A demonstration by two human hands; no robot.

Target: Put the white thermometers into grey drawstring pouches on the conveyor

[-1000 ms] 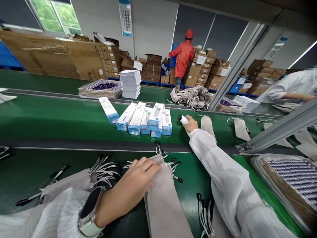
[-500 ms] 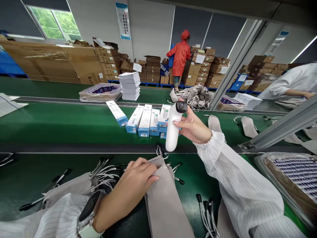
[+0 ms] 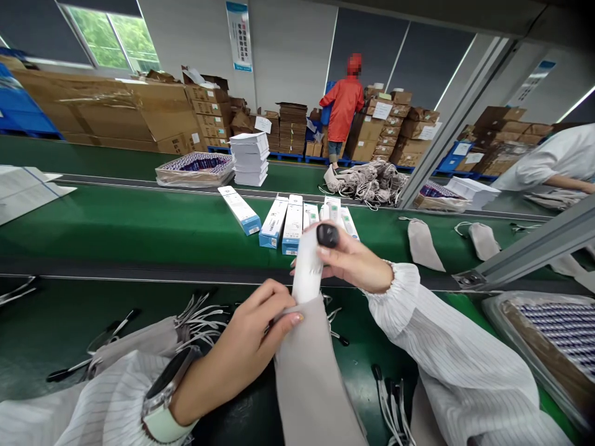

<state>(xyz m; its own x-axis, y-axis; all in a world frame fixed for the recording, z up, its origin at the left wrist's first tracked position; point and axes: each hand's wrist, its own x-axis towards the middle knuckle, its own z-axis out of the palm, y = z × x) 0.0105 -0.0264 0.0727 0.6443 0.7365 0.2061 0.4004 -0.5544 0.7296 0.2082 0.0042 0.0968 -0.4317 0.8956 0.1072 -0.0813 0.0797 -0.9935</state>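
Observation:
My right hand [image 3: 351, 257] grips a white handheld device with a black round head, which looks like an infrared thermometer [image 3: 307, 263]. Its lower end is at the mouth of a grey cloth drawstring pouch [image 3: 316, 371], partly hidden by the fabric. My left hand [image 3: 260, 325] pinches the pouch's upper edge between thumb and fingers. To the left lies a pile of grey pouches [image 3: 139, 337] with white cords and black cord ends. Behind the device, several white and blue boxes [image 3: 292, 223] stand on the green conveyor belt [image 3: 116, 226].
A bagged tray of batteries [image 3: 553, 334] is at right, near a metal post [image 3: 458, 118]. Across the belt are a paper stack [image 3: 250, 160], another battery tray [image 3: 195, 168] and a pouch heap [image 3: 367, 181]. A person in red [image 3: 341, 108] stands behind; another person's white sleeve [image 3: 548, 158] shows at right.
My right hand has lowered the device and brought it left, to the pouch mouth. My left hand has lifted the pouch's upper edge. The view has shifted slightly.

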